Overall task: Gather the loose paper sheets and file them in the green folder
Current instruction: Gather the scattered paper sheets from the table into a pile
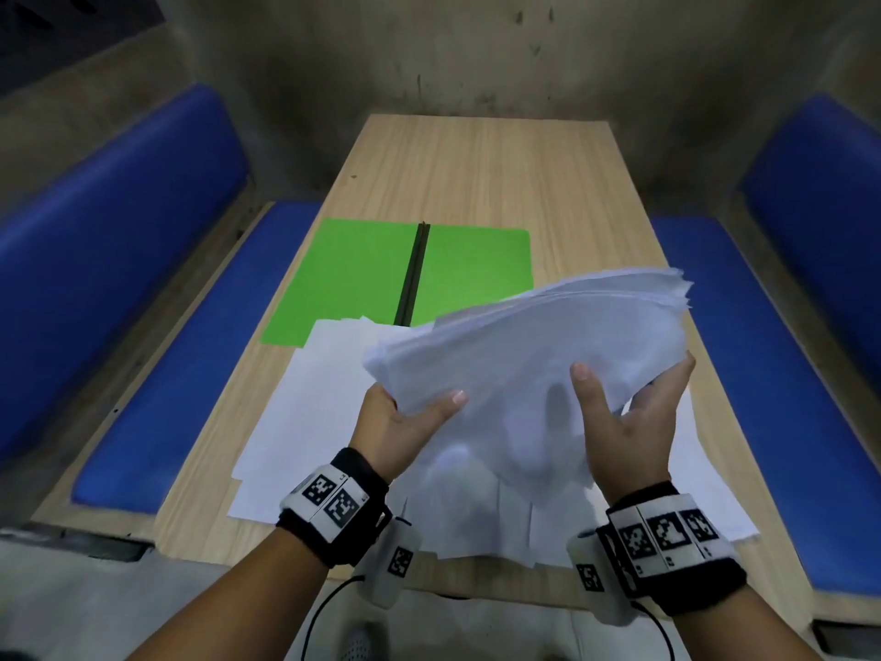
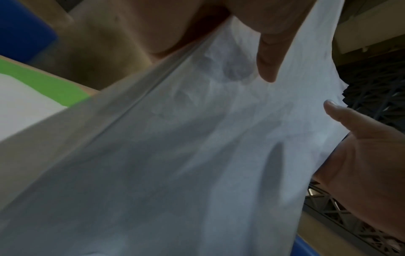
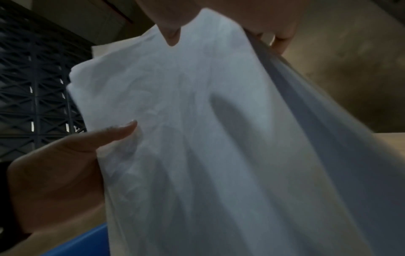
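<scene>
A thick stack of white paper sheets [image 1: 548, 345] hangs tilted above the table, bent and fanned at its far right corner. My left hand [image 1: 410, 412] grips its near left edge, thumb on top and fingers hidden beneath. My right hand [image 1: 629, 412] holds the right edge the same way. The stack [image 2: 197, 155] fills the left wrist view under my left thumb [image 2: 269, 57]; it [image 3: 208, 138] also fills the right wrist view. More loose sheets [image 1: 305, 412] lie spread on the table below. The green folder [image 1: 362, 279] lies open and flat beyond them, dark spine in the middle.
The wooden table [image 1: 500, 174] runs away from me to a concrete wall. Blue cushioned benches [image 1: 157, 384] [image 1: 763, 374] flank it on both sides. A dark lattice structure [image 3: 32, 86] shows behind the hands in the wrist views.
</scene>
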The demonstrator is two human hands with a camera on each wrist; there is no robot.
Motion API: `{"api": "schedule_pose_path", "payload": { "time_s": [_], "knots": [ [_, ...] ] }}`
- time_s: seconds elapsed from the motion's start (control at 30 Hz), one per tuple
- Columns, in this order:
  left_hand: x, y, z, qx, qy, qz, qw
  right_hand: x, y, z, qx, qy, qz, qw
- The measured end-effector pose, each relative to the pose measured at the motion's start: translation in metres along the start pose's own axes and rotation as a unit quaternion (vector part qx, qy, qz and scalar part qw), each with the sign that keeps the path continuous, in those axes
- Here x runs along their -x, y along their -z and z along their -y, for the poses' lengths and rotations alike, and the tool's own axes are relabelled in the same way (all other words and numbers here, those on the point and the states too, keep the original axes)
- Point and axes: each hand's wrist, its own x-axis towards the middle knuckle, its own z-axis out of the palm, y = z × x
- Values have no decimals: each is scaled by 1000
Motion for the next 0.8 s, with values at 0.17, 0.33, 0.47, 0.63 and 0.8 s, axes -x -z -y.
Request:
{"api": "schedule_pose_path", "payload": {
  "time_s": [0.17, 0.33, 0.47, 0.63, 0.8],
  "knots": [
    [-6, 3, 0, 30, 13, 17, 999, -7, 3, 7, -44, 14, -47, 998],
    [-14, 4, 29, -102, 75, 22, 992, -2, 2, -9, -9, -60, -23, 998],
    [-24, 1, 26, -71, 80, -69, 992, -9, 8, -18, -35, -45, 34, 998],
    [-34, 31, 19, -117, 78, -182, 973, -31, 46, -73, 118, -170, 21, 978],
    [-20, 55, 55, -217, 217, -163, 938, -26, 105, -134, 421, -399, 63, 812]
  ]
}}
